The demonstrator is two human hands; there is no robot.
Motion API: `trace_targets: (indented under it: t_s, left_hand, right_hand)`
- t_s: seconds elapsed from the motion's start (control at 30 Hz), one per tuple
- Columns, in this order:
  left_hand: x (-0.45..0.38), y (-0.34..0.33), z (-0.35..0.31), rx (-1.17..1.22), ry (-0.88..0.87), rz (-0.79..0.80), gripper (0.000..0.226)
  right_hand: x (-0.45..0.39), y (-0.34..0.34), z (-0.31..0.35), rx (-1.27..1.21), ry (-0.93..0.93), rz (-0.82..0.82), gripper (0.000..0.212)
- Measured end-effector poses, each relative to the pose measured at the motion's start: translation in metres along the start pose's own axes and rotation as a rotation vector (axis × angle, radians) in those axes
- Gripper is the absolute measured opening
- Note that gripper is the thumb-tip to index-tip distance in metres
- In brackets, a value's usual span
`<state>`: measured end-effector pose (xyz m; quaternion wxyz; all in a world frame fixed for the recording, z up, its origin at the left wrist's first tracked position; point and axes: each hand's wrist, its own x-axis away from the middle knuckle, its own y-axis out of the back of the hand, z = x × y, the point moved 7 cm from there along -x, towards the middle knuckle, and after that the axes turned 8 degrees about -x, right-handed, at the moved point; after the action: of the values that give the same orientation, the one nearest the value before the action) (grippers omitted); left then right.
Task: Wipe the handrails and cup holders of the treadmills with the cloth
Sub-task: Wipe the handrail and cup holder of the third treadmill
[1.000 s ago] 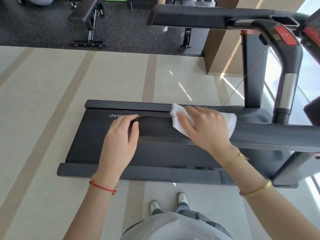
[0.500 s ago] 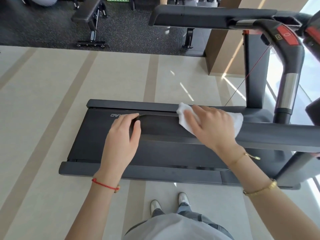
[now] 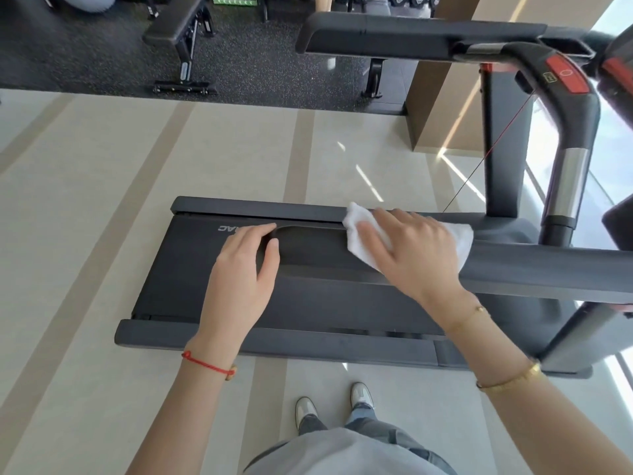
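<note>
Cloth (image 3: 459, 240) sits under your right hand (image 3: 416, 255), fingers spread flat on the near handrail (image 3: 548, 269). Left hand (image 3: 239, 269) rests loose on its end, holding nothing; press evenly and wrap underneath too.

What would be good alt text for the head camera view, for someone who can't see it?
Seen from above, a person's right hand presses a white cloth onto a treadmill's near dark handrail, while the left hand rests on the rail's end. The treadmill deck lies below on a pale striped floor, with the person's shoes visible.
</note>
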<state>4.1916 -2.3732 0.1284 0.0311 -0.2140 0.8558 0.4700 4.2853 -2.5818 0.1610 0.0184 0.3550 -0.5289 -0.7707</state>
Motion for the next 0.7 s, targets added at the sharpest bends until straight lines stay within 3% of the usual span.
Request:
trace_targets:
  t_s: [0.17, 0.3, 0.37, 0.53, 0.7]
  left_hand:
    - [0.0, -0.001, 0.0, 0.019, -0.002, -0.001, 0.029]
    - [0.001, -0.001, 0.001, 0.024, 0.003, 0.002, 0.03]
    - [0.001, 0.0, 0.0, 0.008, 0.001, 0.003, 0.032]
    - [0.002, -0.001, -0.01, -0.049, -0.013, -0.003, 0.034]
    - [0.002, -0.012, -0.041, -0.08, -0.12, 0.0, 0.031]
  right_hand:
    - [-0.009, -0.034, 0.067, -0.053, 0.116, 0.127, 0.04]
    - [0.014, -0.029, 0.061, -0.081, 0.263, 0.113, 0.04]
    - [0.026, -0.015, 0.033, -0.065, 0.239, 0.063, 0.036]
    - [0.006, 0.008, -0.026, 0.007, -0.097, -0.05, 0.036]
    - [0.013, -0.016, 0.027, -0.063, 0.129, -0.005, 0.039]
